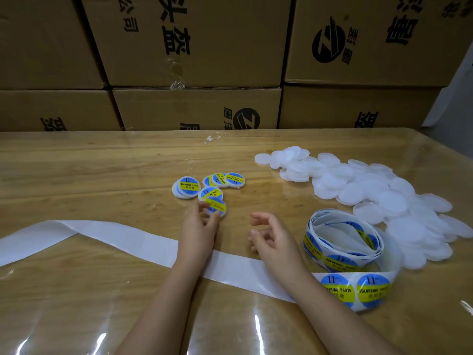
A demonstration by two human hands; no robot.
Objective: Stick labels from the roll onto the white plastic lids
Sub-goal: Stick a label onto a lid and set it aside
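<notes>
Stacked cardboard boxes (194, 42) close off the far edge of a wooden table (89, 175) covered in clear film. Near its middle the left hand (202, 226) has a narrow grip, its fingertips pinching the near rim of a labelled lid (217, 206). The lid is at the near end of the cluster of finished lids (212, 184), and whether it already rests on the table cannot be told. Just beside it, the right hand (271, 234) holds nothing, its fingers loosely curled.

The step looks like laying this lid down with the finished ones. It should go flat, label up, beside the others rather than on top, with a last press along the sticker's edge before letting go.

The free hand is well placed to fetch next. The roll (343, 244) lies just to its right, two unpeeled labels (354, 290) sit on the strip by the forearm, and the pile of white lids (384, 198) is beyond the roll. The spent backing strip (115, 239) passes under both forearms, so lift the wrists rather than drag them, or the roll may follow.
</notes>
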